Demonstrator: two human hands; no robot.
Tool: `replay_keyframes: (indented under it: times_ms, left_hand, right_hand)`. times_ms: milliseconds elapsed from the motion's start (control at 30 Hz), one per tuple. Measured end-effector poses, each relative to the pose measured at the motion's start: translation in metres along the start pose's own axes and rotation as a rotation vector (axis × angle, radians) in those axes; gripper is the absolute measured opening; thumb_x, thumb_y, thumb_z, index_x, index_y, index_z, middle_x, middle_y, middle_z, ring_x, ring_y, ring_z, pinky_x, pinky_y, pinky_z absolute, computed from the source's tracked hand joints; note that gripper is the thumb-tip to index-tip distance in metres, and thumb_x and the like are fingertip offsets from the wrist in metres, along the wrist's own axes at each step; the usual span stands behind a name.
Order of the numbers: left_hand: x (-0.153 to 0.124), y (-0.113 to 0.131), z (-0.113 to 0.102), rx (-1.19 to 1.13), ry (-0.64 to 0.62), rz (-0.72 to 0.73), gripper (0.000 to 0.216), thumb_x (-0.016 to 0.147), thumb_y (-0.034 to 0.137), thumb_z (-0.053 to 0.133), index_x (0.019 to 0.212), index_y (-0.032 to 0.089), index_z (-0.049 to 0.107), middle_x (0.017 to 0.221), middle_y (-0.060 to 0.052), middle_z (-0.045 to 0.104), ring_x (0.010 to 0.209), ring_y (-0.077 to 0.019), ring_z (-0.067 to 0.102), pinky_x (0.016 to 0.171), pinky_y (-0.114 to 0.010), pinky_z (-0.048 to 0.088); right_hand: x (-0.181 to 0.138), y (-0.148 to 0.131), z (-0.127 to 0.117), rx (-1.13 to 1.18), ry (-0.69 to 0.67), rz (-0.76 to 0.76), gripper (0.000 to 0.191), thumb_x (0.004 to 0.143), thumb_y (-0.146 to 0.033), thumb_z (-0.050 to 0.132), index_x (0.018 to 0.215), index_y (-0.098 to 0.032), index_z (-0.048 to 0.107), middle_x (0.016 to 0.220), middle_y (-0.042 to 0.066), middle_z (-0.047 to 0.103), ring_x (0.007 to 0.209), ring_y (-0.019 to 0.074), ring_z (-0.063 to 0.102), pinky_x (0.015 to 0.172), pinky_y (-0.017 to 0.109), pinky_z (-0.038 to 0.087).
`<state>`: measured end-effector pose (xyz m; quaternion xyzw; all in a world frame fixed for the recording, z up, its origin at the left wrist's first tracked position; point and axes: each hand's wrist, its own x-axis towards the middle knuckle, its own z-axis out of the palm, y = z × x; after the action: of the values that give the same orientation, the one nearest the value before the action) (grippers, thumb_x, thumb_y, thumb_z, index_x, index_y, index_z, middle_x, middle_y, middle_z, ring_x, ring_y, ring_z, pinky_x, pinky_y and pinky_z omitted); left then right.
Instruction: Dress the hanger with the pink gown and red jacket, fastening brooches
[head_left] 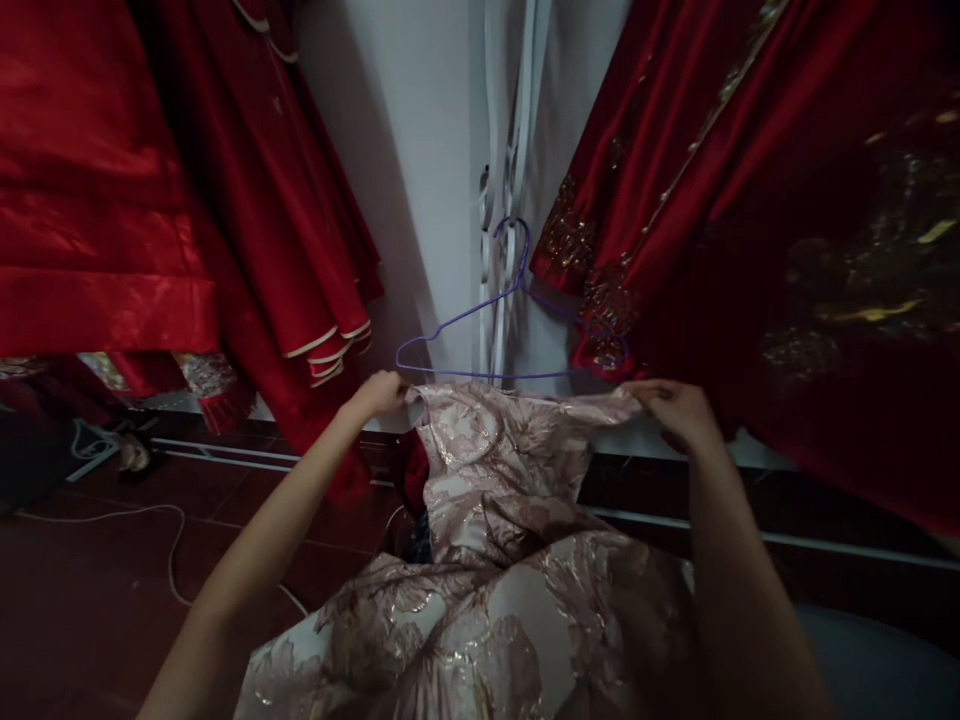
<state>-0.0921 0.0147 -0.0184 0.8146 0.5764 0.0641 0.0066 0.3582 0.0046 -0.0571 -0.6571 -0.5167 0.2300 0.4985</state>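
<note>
A pale pink dress (495, 520) with a shiny floral pattern hangs down in front of me. My left hand (381, 392) is closed on its left shoulder. My right hand (675, 408) is closed on its right shoulder, so the top edge is stretched between them. Just above the dress a purple wire hanger (510, 335) hangs by its hook on a white ornamental fitting (504, 190) on the wall. The hanger's bottom bar sits right above the dress's neckline, apparently outside the fabric.
Red satin garments (247, 200) hang at the left, and red gowns with gold embroidery (750, 250) at the right. A white wall (420, 150) stands between them. A white cable (150, 515) lies on the dark red tiled floor (90, 600).
</note>
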Motion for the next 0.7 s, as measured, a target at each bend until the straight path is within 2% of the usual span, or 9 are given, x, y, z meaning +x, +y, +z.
replay_keyframes:
  times_ms: [67,133,200,267,367,433,500,600,700]
  left_hand:
    - [-0.007,0.034,-0.003,0.112,-0.066,0.07,0.018,0.072,0.027,0.055,0.074,0.015,0.068,0.078,-0.013,0.068,0.074,-0.021,0.063,0.061,-0.025,0.04]
    - [-0.01,0.073,-0.014,0.175,-0.054,0.202,0.021,0.073,0.026,0.053,0.08,0.014,0.069,0.084,-0.015,0.068,0.08,-0.0242,0.064,0.064,-0.027,0.043]
    - [-0.01,0.11,-0.029,0.183,-0.056,0.277,0.025,0.078,0.028,0.048,0.082,0.014,0.069,0.084,-0.016,0.068,0.081,-0.0253,0.064,0.066,-0.03,0.045]
    - [-0.002,0.138,-0.039,0.142,-0.071,0.356,0.029,0.081,0.033,0.047,0.083,0.013,0.068,0.082,-0.015,0.067,0.079,-0.0246,0.064,0.068,-0.031,0.046]
    - [0.022,0.159,-0.032,-0.014,0.1,0.564,0.039,0.089,0.039,0.034,0.096,0.016,0.065,0.097,-0.012,0.066,0.091,-0.0207,0.061,0.079,-0.031,0.045]
    - [0.039,0.164,-0.009,-0.064,0.237,0.639,0.038,0.09,0.037,0.033,0.101,0.017,0.063,0.118,-0.011,0.057,0.109,-0.0199,0.052,0.092,-0.032,0.04]
    - [0.046,0.165,0.018,-0.036,0.248,0.62,0.034,0.088,0.037,0.039,0.095,0.017,0.065,0.129,-0.01,0.049,0.113,-0.0216,0.047,0.096,-0.037,0.036]
    - [0.031,0.166,0.046,0.009,0.333,0.557,0.031,0.086,0.038,0.043,0.089,0.019,0.067,0.134,-0.009,0.042,0.113,-0.0258,0.042,0.096,-0.045,0.032]
    - [-0.003,0.165,0.041,0.013,0.379,0.555,0.032,0.088,0.037,0.039,0.092,0.021,0.066,0.127,-0.009,0.046,0.106,-0.0245,0.043,0.091,-0.044,0.033]
  right_hand:
    - [-0.01,-0.003,-0.001,-0.016,-0.254,0.004,0.016,0.063,-0.027,0.065,0.072,-0.015,0.07,0.073,0.009,0.07,0.068,0.0206,0.06,0.064,0.031,0.046]
    - [-0.02,-0.016,-0.002,-0.011,-0.452,-0.063,0.02,0.066,-0.033,0.064,0.076,-0.016,0.07,0.079,0.008,0.07,0.075,0.021,0.061,0.07,0.031,0.046]
    - [-0.031,-0.034,-0.002,-0.02,-0.525,-0.166,0.027,0.07,-0.04,0.062,0.082,-0.017,0.068,0.086,0.008,0.069,0.082,0.0209,0.06,0.076,0.031,0.046]
    - [-0.041,-0.05,-0.001,-0.06,-0.54,-0.277,0.031,0.074,-0.045,0.059,0.085,-0.018,0.066,0.087,0.007,0.067,0.084,0.0206,0.059,0.079,0.032,0.045]
    - [-0.054,-0.059,0.005,-0.082,-0.487,-0.416,0.031,0.077,-0.048,0.055,0.088,-0.02,0.063,0.095,0.006,0.065,0.092,0.0216,0.058,0.087,0.034,0.043]
    - [-0.058,-0.054,0.009,-0.049,-0.389,-0.479,0.029,0.079,-0.048,0.053,0.087,-0.022,0.061,0.108,0.007,0.061,0.105,0.023,0.055,0.095,0.038,0.039]
    - [-0.057,-0.047,0.012,-0.001,-0.276,-0.514,0.026,0.079,-0.048,0.052,0.086,-0.023,0.06,0.124,0.006,0.053,0.117,0.0236,0.048,0.102,0.041,0.033]
    - [-0.052,-0.038,0.015,0.061,-0.138,-0.495,0.023,0.08,-0.046,0.052,0.087,-0.025,0.059,0.138,0.004,0.041,0.129,0.0225,0.036,0.107,0.042,0.025]
    - [-0.047,-0.031,0.013,0.103,0.007,-0.437,0.024,0.08,-0.044,0.051,0.09,-0.024,0.058,0.144,0.006,0.034,0.135,0.0201,0.024,0.11,0.039,0.018]
